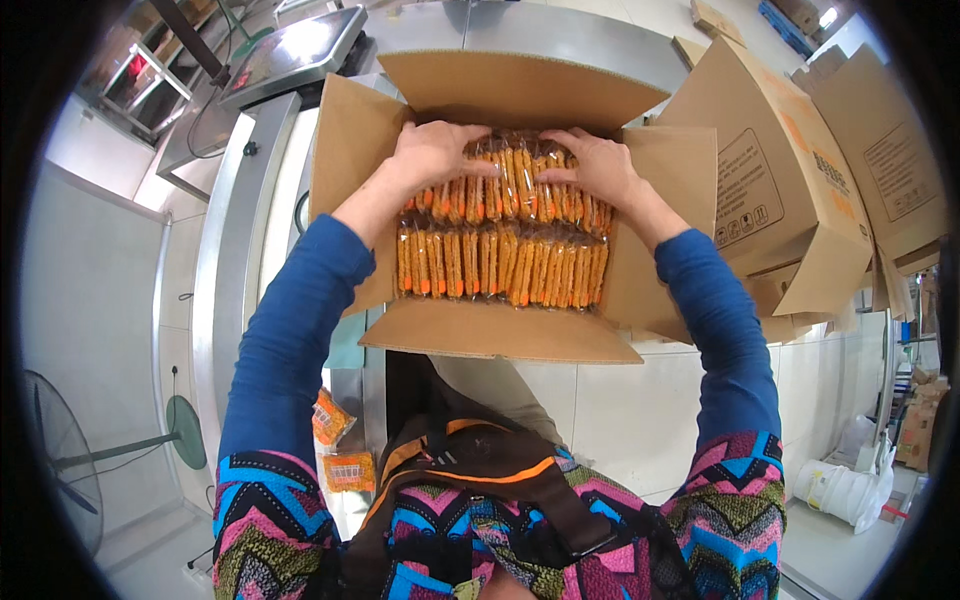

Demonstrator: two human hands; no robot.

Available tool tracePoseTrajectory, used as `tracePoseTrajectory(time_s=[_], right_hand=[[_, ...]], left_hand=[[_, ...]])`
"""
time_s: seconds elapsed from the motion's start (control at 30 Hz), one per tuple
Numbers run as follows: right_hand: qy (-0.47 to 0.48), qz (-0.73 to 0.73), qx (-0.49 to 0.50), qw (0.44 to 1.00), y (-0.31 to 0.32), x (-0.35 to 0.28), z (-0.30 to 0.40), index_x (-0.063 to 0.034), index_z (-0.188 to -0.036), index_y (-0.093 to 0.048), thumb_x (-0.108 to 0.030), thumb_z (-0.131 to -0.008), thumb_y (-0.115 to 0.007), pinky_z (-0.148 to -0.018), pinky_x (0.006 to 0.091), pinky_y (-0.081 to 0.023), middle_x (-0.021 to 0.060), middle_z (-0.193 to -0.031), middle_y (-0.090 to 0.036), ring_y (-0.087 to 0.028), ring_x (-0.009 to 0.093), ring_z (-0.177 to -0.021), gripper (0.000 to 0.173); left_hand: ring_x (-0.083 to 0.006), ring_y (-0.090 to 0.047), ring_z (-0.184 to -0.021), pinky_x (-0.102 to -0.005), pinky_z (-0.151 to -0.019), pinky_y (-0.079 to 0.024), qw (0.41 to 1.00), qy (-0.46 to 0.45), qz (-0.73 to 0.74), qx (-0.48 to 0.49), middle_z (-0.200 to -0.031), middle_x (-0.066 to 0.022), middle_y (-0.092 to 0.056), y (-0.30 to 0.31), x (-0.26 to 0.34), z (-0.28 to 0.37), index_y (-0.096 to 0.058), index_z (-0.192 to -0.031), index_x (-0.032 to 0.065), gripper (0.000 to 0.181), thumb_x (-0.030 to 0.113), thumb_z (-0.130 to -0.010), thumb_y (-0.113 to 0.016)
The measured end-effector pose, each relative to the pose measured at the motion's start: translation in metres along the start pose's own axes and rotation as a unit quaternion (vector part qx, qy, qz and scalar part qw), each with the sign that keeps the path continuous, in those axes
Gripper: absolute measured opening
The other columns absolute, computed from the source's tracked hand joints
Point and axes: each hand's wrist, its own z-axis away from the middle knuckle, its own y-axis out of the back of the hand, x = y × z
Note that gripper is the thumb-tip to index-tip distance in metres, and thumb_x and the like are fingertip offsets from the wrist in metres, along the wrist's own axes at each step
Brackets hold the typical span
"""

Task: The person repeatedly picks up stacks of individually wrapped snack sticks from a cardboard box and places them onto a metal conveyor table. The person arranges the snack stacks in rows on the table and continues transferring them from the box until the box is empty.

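Observation:
An open cardboard box [502, 330] with its flaps spread stands before me. Inside it, clear plastic packets of orange-brown snack pieces [502, 262] stand on edge in two rows. My left hand [442, 154] reaches in at the far left, thumb and fingers spread around packets of the far row. On the right, my right hand [596, 165] does likewise, its thumb towards my left thumb. Several packets of the far row lie between both hands. The fingertips are partly hidden by the wrapping, and the far ends of the packets are in shade.
More open cardboard boxes [780, 172] stand at the right. A platform scale [296, 52] is at the back left, beside a metal conveyor frame [259, 172]. Two loose snack packets [349, 472] lie near my left elbow. A standing fan [67, 457] is at the far left.

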Motion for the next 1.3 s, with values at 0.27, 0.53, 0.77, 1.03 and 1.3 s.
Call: tracePoseTrajectory(time_s=[0.27, 0.53, 0.77, 1.03, 1.3], right_hand=[[0.003, -0.051, -0.186, 0.981, 0.012, 0.0, -0.011, -0.0163, -0.099, -0.072, -0.075, -0.077, -0.058, -0.085, 0.0402, -0.05, 0.0103, -0.095, -0.07, -0.065, 0.029, -0.096, 0.064], [0.015, -0.051, 0.01, 0.999, -0.024, -0.035, -0.001, -0.0125, -0.116, -0.062, -0.062, -0.075, -0.07, -0.084, 0.045, -0.05, 0.0104, -0.108, -0.066, -0.062, 0.032, -0.102, 0.064], [-0.027, 0.055, 0.045, 0.997, -0.034, -0.062, 0.021, -0.01, -0.114, -0.059, -0.058, -0.075, -0.07, -0.093, 0.0477, -0.042, 0.0056, -0.109, -0.061, -0.055, 0.027, -0.112, 0.062], [0.042, -0.012, 0.038, 0.998, -0.029, -0.077, 0.053, -0.0192, -0.151, -0.03, -0.066, -0.061, -0.077, -0.114, 0.058, -0.021, 0.0154, -0.155, -0.025, -0.02, 0.043, -0.142, 0.112], [-0.008, -0.034, 0.028, 0.999, -0.041, -0.087, 0.031, -0.0272, -0.142, -0.04, -0.052, -0.058, -0.086, -0.116, 0.0609, -0.013, 0.0138, -0.157, -0.019, -0.013, 0.047, -0.142, 0.1]], left_hand=[[-0.0318, -0.06, -0.115, -0.0431, -0.097, -0.047, 0.99, -0.074, 0.118, -0.033, -0.121, -0.0141, -0.065, -0.022, -0.025, -0.01, -0.063, -0.127, 0.0226, 0.082, 0.079, -0.068, -0.062], [-0.029, -0.057, -0.119, -0.0451, -0.096, -0.046, 0.987, -0.104, 0.117, 0.025, -0.128, -0.0058, -0.062, -0.055, -0.025, -0.008, -0.062, -0.126, 0.0269, 0.068, 0.073, -0.076, -0.059], [-0.0328, -0.057, -0.115, -0.0517, -0.092, -0.043, 0.99, -0.102, 0.072, 0.072, -0.121, -0.0087, -0.064, -0.056, -0.017, -0.001, -0.055, -0.133, 0.0269, 0.071, 0.072, -0.079, -0.056], [-0.0323, -0.038, -0.133, -0.0466, -0.108, -0.034, 0.92, -0.143, 0.233, 0.282, -0.138, -0.0095, -0.05, -0.068, -0.019, 0.06, -0.045, -0.142, 0.0191, 0.064, 0.031, -0.085, -0.071], [-0.0261, -0.057, -0.115, -0.0329, -0.097, -0.047, 0.853, -0.067, 0.42, 0.303, -0.127, -0.0119, -0.058, -0.041, -0.025, 0.151, -0.06, -0.126, 0.0088, 0.037, 0.01, -0.09, -0.064]])
